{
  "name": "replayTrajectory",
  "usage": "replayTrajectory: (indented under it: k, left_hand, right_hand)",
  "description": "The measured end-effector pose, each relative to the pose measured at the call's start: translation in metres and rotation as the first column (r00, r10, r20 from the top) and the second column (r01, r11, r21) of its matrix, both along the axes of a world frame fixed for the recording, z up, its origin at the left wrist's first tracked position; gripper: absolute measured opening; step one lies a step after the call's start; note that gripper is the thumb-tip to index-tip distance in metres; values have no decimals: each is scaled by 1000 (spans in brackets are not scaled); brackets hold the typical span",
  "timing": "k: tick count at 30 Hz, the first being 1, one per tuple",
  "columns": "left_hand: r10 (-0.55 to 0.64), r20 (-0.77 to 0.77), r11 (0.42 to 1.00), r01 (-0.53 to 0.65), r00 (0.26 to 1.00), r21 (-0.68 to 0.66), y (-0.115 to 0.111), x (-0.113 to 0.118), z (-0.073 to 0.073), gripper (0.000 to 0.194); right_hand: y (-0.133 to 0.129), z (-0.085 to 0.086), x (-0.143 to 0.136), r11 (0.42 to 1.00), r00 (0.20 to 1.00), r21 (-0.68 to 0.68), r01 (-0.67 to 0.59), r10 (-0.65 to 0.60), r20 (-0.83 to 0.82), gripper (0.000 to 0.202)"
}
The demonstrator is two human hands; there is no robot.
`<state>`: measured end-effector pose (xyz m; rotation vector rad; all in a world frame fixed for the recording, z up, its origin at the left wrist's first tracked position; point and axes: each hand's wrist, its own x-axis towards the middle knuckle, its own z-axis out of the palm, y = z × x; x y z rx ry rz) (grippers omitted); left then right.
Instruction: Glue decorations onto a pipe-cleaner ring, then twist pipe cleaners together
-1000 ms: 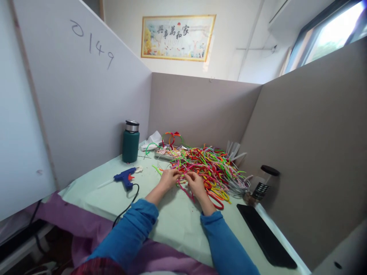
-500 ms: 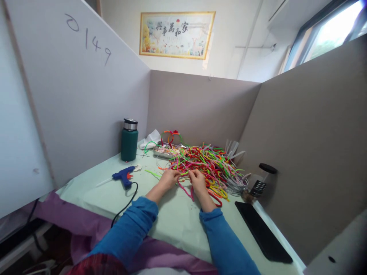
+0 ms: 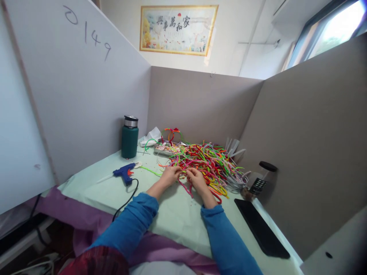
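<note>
My left hand (image 3: 171, 175) is closed in a pinch on a bright green pipe cleaner (image 3: 150, 170), whose long free end sticks out to the left. Just beside it, my right hand (image 3: 196, 179) pinches the short stretch of the same pipe cleaner between the two hands. A pink pipe cleaner (image 3: 185, 187) hangs or lies below the fingertips; whether it is held too I cannot tell. Directly behind both hands spreads a tangled heap of coloured pipe cleaners (image 3: 212, 158), red, green, yellow, pink and grey.
On the left are a blue glue gun (image 3: 124, 172) with its black cord and a green bottle (image 3: 130, 139). A metal tray (image 3: 163, 152) with small pieces and white tissue (image 3: 151, 136) stand at the back. To the right are a clear jar (image 3: 255, 183) and a black flat slab (image 3: 260, 228).
My hands have drawn slightly closer together. The green pipe cleaner's free end has swung left and up, near the glue gun's tip end. The view has tilted slightly downward.
</note>
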<state>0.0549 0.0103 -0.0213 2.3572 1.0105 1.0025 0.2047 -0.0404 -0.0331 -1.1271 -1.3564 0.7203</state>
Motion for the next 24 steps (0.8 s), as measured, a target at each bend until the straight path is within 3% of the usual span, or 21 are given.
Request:
replayTrajectory:
  k: [10, 14, 20, 24]
  left_hand:
    - [-19, -15, 999, 18, 1000, -34, -1, -3, 3, 28]
    - [-45, -35, 998, 44, 998, -42, -1, -2, 4, 28]
    - [10, -171, 999, -4, 985, 36, -8, -2, 5, 27]
    - [115, -213, 992, -99, 970, 84, -10, -4, 6, 26]
  right_hand:
    - [-8, 9, -5, 995, 997, 97, 12, -20, 75, 20]
    - [-8, 7, -7, 984, 980, 150, 93, -117, 162, 19]
    - [-5, 1, -5, 928, 871, 262, 265, -347, 348, 18]
    - [-2, -2, -1, 965, 904, 188, 181, -239, 355, 19]
